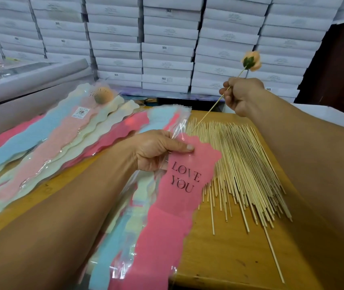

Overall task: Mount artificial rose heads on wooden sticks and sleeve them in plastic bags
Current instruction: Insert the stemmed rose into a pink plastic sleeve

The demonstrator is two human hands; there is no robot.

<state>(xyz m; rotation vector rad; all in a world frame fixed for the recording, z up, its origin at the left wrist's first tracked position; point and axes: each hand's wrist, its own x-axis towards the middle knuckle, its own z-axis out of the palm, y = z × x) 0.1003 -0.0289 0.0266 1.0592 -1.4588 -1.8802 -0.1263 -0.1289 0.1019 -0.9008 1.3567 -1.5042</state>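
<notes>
My right hand (241, 95) grips a wooden stick (208, 110) near its middle, raised above the table. A peach rose head (251, 60) with a green calyx sits on the stick's upper end; the lower end points down-left toward the bags. My left hand (158, 149) pinches the top of a pink plastic bag (177, 206) printed "LOVE YOU", thumb on its upper edge. This bag lies on top of a stack of coloured bags (125, 227). A pile of bare wooden sticks (244, 164) lies on the table to the right of the pink bag.
More coloured bags (47, 143) fan out at the left, one holding a sleeved peach rose (104, 95). A wall of stacked white boxes (167, 49) stands behind the wooden table (229, 258). A grey box (26, 101) sits at the back left.
</notes>
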